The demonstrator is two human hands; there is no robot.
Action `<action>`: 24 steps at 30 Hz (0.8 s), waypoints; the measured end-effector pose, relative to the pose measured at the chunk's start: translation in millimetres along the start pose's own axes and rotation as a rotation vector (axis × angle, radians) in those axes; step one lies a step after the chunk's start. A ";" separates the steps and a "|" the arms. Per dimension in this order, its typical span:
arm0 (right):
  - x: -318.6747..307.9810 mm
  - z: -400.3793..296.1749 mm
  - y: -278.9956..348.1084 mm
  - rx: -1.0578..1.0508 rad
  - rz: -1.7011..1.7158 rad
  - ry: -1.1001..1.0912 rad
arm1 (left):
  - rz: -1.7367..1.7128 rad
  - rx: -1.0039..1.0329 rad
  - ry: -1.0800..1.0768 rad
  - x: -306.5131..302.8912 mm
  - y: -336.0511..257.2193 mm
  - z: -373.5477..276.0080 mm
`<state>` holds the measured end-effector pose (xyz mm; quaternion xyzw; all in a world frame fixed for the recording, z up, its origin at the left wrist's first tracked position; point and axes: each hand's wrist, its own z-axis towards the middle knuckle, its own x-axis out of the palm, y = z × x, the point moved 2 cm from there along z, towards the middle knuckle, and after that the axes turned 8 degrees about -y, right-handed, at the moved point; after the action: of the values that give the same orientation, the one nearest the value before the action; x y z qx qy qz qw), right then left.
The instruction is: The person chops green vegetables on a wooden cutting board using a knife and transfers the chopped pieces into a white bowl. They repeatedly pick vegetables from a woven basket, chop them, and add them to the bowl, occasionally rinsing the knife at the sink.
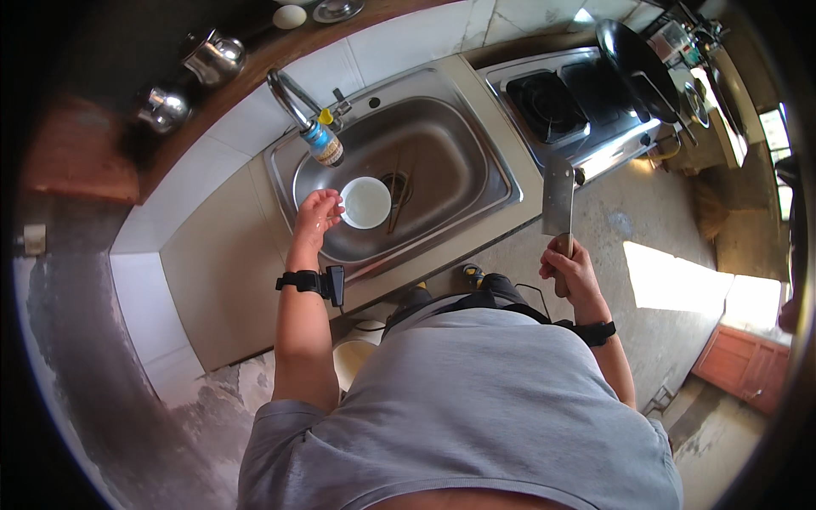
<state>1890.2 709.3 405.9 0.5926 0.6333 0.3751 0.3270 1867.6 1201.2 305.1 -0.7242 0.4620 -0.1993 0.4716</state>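
Note:
My left hand (317,215) is over the left side of the steel sink (446,146), its fingers bent at the rim of a white bowl (366,202). Whether the fingers grip the rim or only touch it, I cannot tell. The bowl seems to have clear liquid in it. Beside it, a pair of chopsticks (400,199) lies across the drain (406,189). My right hand (572,268) grips the wooden handle of a cleaver (558,197), blade pointing away from me, out past the counter edge. A curved faucet (287,95) with a blue-banded filter tip (324,145) hangs over the sink's left end.
Right of the sink stands a gas stove (548,105) with a black wok (637,70) leaning at its far side. Steel pots (213,58) and an egg-like white object (289,17) rest on the wooden ledge (261,70). A pale bucket (352,361) is below the counter.

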 end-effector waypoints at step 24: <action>74.5 -42.2 -65.5 -0.493 -1.129 1.568 | -0.752 -0.318 -1.213 163.3 290.8 -614.2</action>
<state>1814.6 778.7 372.9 -0.2951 0.7637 0.5710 0.0608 1363.4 717.5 321.0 -0.8766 -0.1372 0.1579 0.4333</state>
